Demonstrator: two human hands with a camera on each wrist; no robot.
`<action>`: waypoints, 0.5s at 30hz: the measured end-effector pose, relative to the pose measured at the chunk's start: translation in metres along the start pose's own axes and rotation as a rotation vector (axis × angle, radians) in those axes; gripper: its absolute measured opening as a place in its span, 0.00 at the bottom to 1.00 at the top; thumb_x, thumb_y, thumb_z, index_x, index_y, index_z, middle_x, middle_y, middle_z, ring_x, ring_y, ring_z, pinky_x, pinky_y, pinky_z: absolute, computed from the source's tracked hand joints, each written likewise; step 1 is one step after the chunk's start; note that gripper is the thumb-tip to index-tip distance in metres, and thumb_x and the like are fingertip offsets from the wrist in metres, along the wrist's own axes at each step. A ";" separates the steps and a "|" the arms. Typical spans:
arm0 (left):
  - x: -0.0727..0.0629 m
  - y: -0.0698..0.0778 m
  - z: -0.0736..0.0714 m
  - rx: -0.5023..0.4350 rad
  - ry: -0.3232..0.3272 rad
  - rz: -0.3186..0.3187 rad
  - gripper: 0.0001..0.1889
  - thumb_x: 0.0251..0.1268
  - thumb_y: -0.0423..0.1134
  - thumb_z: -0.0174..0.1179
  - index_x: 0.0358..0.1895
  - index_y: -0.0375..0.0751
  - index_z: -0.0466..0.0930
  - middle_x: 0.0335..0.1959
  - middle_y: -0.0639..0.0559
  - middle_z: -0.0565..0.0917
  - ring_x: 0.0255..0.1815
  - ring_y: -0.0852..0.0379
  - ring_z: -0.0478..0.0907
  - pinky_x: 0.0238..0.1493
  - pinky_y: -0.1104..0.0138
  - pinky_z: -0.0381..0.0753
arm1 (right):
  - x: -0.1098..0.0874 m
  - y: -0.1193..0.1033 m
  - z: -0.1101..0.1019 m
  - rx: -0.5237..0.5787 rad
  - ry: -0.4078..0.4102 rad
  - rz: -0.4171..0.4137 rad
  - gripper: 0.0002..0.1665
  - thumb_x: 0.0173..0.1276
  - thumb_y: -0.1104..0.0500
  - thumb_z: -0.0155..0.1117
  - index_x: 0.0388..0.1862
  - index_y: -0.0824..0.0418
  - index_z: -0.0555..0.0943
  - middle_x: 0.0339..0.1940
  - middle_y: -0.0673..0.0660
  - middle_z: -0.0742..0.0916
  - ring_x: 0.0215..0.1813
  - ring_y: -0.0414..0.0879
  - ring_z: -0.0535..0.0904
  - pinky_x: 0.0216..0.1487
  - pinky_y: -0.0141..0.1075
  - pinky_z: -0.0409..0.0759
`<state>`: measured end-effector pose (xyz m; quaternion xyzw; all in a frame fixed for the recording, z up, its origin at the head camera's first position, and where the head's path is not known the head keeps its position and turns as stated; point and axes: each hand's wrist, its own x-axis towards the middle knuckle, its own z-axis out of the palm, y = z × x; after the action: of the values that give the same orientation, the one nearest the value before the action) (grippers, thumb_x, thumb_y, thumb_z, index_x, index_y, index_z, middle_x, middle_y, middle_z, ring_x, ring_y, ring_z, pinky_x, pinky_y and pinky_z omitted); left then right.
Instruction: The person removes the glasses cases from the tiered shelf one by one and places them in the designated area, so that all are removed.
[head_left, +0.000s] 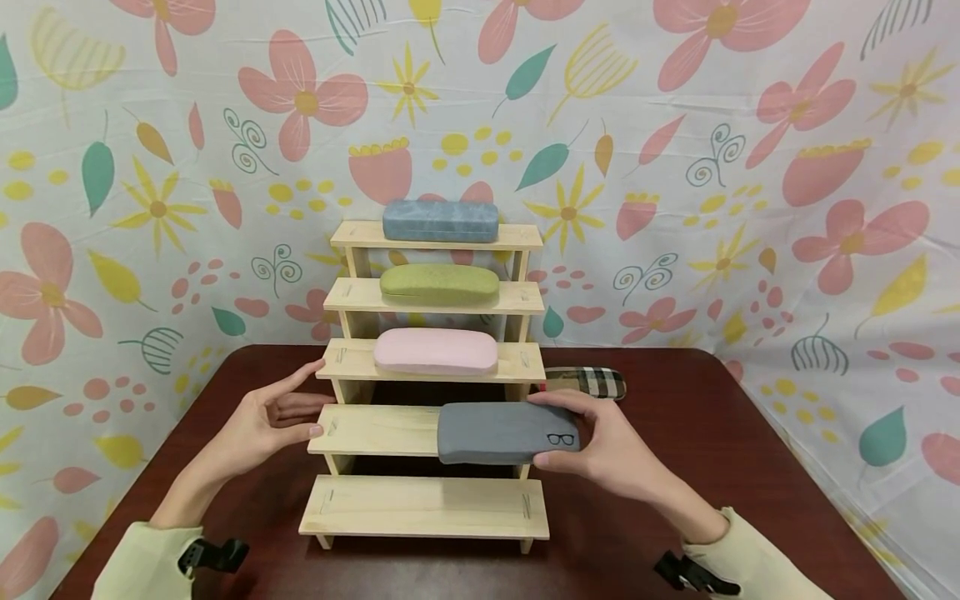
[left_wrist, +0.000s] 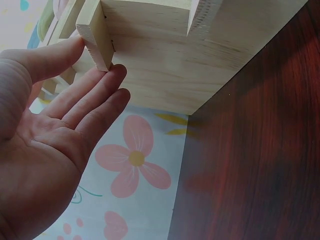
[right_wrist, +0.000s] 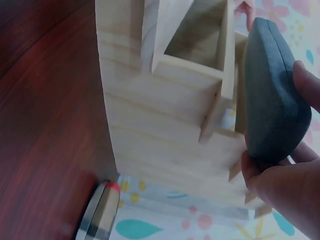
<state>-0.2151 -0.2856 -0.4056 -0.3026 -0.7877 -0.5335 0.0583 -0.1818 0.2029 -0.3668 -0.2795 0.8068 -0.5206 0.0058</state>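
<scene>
A wooden stepped stand [head_left: 423,508] holds several glasses cases. My right hand [head_left: 600,433] grips the right end of a grey glasses case [head_left: 487,433], thumb on the near side and fingers on the far side. The case sits at the second step from the bottom, its right end past the step. In the right wrist view the grey case [right_wrist: 272,90] is tilted; cannot tell whether it touches the board. My left hand [head_left: 262,421] touches the stand's left side with fairly straight fingers. In the left wrist view, fingertips [left_wrist: 119,72] meet a board's end.
Pink [head_left: 435,351], green [head_left: 439,284] and blue [head_left: 440,221] glasses cases lie on the upper three steps. Behind the stand's right side, a checked case [head_left: 592,382] lies on the dark red table [head_left: 675,392]. A floral cloth [head_left: 465,100] hangs behind.
</scene>
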 end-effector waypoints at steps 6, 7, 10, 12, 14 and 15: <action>0.000 0.001 0.000 0.005 0.002 -0.006 0.48 0.61 0.20 0.72 0.84 0.38 0.59 0.57 0.31 0.86 0.57 0.59 0.86 0.53 0.66 0.86 | -0.009 0.000 -0.016 -0.045 0.019 0.002 0.40 0.57 0.60 0.87 0.69 0.52 0.82 0.66 0.54 0.83 0.53 0.49 0.84 0.51 0.36 0.84; 0.000 0.001 0.000 0.006 0.001 -0.009 0.48 0.62 0.20 0.72 0.84 0.38 0.59 0.57 0.31 0.86 0.57 0.59 0.86 0.53 0.66 0.86 | -0.010 0.000 -0.019 -0.050 0.022 0.006 0.40 0.57 0.60 0.87 0.69 0.51 0.82 0.65 0.54 0.83 0.53 0.49 0.84 0.51 0.36 0.84; 0.000 0.001 0.000 0.008 0.002 -0.017 0.47 0.62 0.21 0.72 0.84 0.38 0.59 0.55 0.25 0.84 0.57 0.59 0.86 0.53 0.67 0.85 | -0.015 0.001 -0.028 -0.069 0.028 0.017 0.39 0.58 0.60 0.86 0.69 0.49 0.82 0.63 0.53 0.84 0.51 0.49 0.85 0.48 0.38 0.85; 0.000 0.001 0.000 0.012 0.002 -0.019 0.47 0.62 0.21 0.72 0.84 0.38 0.59 0.55 0.24 0.84 0.57 0.60 0.86 0.53 0.67 0.85 | -0.018 0.002 -0.035 -0.088 0.036 0.023 0.39 0.59 0.60 0.85 0.69 0.50 0.82 0.62 0.53 0.83 0.49 0.49 0.84 0.47 0.38 0.85; 0.000 0.001 0.001 0.015 0.002 -0.020 0.47 0.62 0.21 0.72 0.84 0.38 0.59 0.55 0.25 0.84 0.57 0.60 0.86 0.53 0.67 0.85 | -0.021 0.004 -0.042 -0.105 0.046 0.024 0.38 0.60 0.60 0.85 0.70 0.50 0.82 0.62 0.53 0.83 0.48 0.49 0.84 0.46 0.39 0.85; 0.000 0.001 0.001 0.016 0.003 -0.020 0.47 0.62 0.21 0.72 0.84 0.38 0.59 0.55 0.25 0.84 0.57 0.60 0.86 0.53 0.67 0.85 | -0.023 0.004 -0.045 -0.110 0.050 0.025 0.38 0.60 0.60 0.85 0.70 0.51 0.82 0.61 0.54 0.83 0.47 0.50 0.84 0.45 0.39 0.85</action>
<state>-0.2139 -0.2849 -0.4051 -0.2935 -0.7950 -0.5279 0.0564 -0.1781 0.2525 -0.3561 -0.2563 0.8374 -0.4823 -0.0232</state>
